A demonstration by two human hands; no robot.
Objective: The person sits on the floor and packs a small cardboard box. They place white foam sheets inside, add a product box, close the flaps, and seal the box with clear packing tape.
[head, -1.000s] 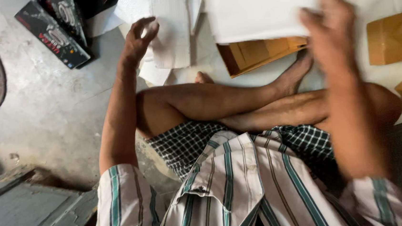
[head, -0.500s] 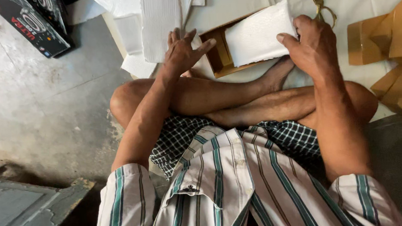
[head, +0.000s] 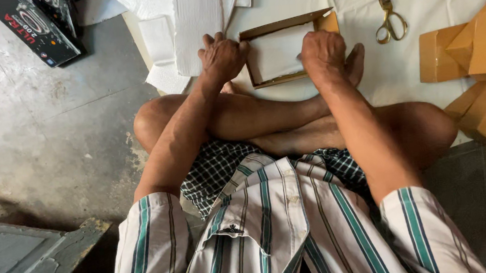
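Observation:
I sit cross-legged on the floor. An open brown cardboard box [head: 289,22] lies in front of my feet, with a white foam sheet [head: 278,54] lying inside it. My left hand [head: 223,56] rests on the box's left edge, fingers curled at the sheet's left side. My right hand [head: 323,55] presses on the sheet's right side inside the box. Whether either hand pinches the sheet I cannot tell.
A stack of white foam sheets [head: 199,18] lies left of the box. Scissors with yellow handles [head: 387,14] lie on the white cloth at the back right. Several folded brown boxes [head: 479,48] are piled at the right. A black printed carton [head: 35,26] lies far left on concrete.
My right hand carried the white sheet down from the air into the brown box. My left hand moved from the foam stack to the box's left edge.

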